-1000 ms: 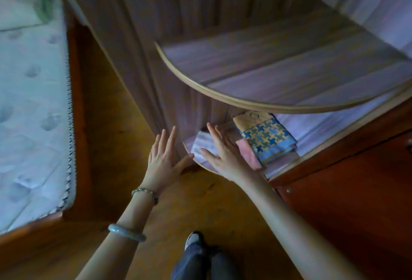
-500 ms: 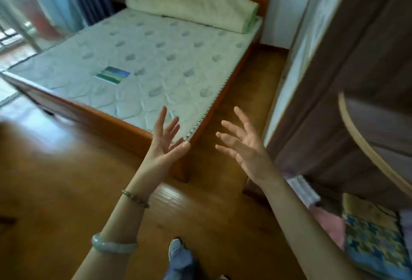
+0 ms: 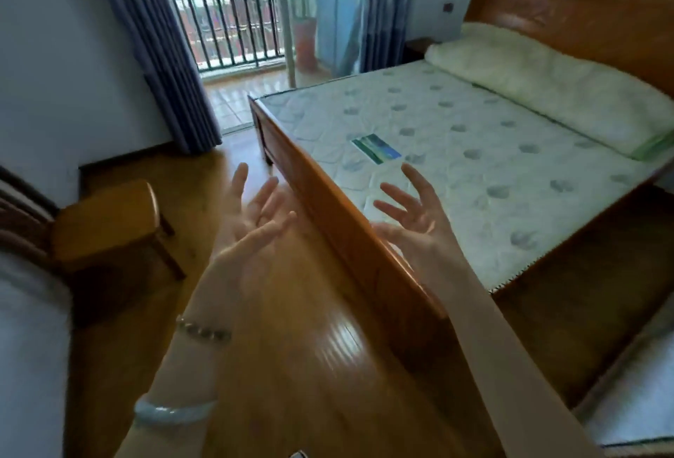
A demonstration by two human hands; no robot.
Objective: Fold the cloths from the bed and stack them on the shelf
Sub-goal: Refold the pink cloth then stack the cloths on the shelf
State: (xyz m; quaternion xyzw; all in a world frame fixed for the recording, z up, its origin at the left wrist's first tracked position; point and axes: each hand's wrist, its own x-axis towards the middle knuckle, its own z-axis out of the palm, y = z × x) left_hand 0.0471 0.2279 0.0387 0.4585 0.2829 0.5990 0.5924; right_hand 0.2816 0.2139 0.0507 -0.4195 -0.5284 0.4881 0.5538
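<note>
The bed [image 3: 474, 151] fills the right half of the view, a bare quilted mattress in a wooden frame with a footboard [image 3: 328, 209] running toward me. A rolled pale green blanket [image 3: 554, 85] lies along the headboard, and a small blue-green label [image 3: 375, 148] sits on the mattress. No loose cloth shows on the mattress. My left hand [image 3: 251, 216] is raised over the floor, fingers spread, holding nothing. My right hand [image 3: 412, 213] is raised over the footboard, fingers spread, holding nothing. The shelf is out of view.
A wooden chair [image 3: 105, 227] stands at the left on the shiny wooden floor [image 3: 291, 366]. Blue curtains [image 3: 160, 56] frame a balcony door [image 3: 226, 8] with railings at the back. A white surface edges the lower left corner.
The view has swung left, away from the shelf and its stacked cloths, across to the bed's foot end. Both empty hands stayed raised and spread in front of me.
</note>
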